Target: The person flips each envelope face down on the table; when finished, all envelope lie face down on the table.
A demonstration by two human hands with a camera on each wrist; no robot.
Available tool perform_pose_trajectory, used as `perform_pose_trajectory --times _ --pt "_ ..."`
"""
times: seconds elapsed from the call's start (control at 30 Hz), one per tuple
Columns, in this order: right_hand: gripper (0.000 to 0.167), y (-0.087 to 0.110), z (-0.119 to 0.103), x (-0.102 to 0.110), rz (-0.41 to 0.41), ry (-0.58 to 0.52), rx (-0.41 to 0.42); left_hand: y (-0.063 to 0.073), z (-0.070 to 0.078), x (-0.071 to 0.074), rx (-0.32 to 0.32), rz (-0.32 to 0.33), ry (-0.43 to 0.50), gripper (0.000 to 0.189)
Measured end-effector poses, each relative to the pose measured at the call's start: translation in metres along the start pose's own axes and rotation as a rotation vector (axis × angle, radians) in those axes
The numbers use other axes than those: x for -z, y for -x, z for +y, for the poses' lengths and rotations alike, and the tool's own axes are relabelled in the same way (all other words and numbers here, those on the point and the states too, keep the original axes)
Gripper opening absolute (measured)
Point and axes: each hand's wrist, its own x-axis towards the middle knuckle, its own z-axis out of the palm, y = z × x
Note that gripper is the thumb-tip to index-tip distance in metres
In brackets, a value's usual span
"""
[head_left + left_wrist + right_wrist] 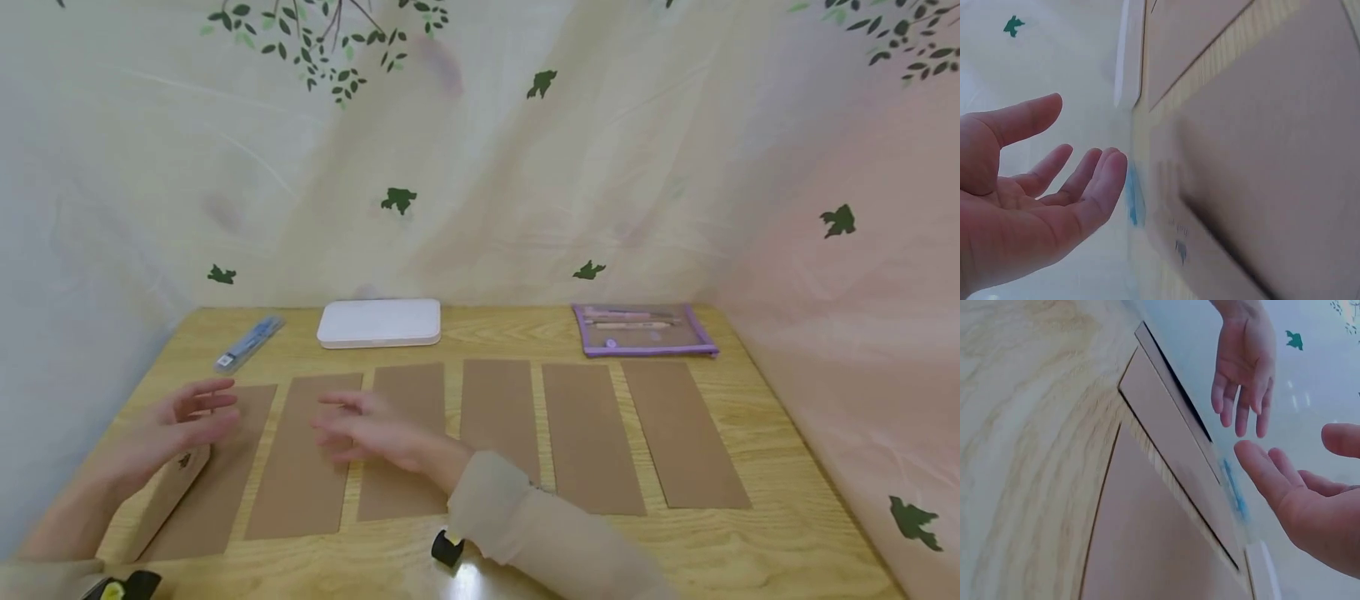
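My left hand hovers over the left end of the table, fingers loosely bent and nothing in them. Below it lies a brown cardboard-like piece with a small dark print, its edge dark, along the left side of the leftmost plain brown sheet. The left wrist view has that print blurred. Above the second brown sheet is my right hand, fingers extended toward the left and holding nothing. In the right wrist view the two hands are apart, the left palm facing the camera.
Several matching brown sheets continue in a row to the right. Behind them stand a slim blue packet, a white case and a purple-edged clear pouch with pens inside. A leaf-patterned cloth hangs behind the wooden table.
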Motion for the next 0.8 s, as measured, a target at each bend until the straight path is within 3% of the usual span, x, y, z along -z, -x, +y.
perform_pose_trajectory --times 0.17,0.37,0.47,0.57,0.67,0.8 --pt "0.059 -0.01 0.004 -0.02 0.02 -0.011 0.023 0.002 -0.015 0.024 0.026 0.046 -0.069 0.061" --pt "0.065 -0.024 0.016 -0.045 0.012 -0.109 -0.005 0.006 -0.034 0.047 0.168 0.034 -0.154 0.08" --pt "0.064 -0.031 0.024 -0.057 0.007 -0.193 -0.028 0.01 -0.045 0.052 0.197 0.022 -0.082 0.079" --pt "0.063 -0.037 0.03 -0.068 0.0 -0.242 -0.052 0.013 -0.054 0.055 0.196 0.009 0.053 0.07" --pt "0.063 -0.04 0.034 -0.074 -0.007 -0.257 -0.07 0.015 -0.06 0.055 0.195 -0.001 0.177 0.05" --pt "0.064 -0.042 0.038 -0.077 -0.007 -0.28 -0.088 0.015 -0.061 0.053 0.212 0.001 0.266 0.027"
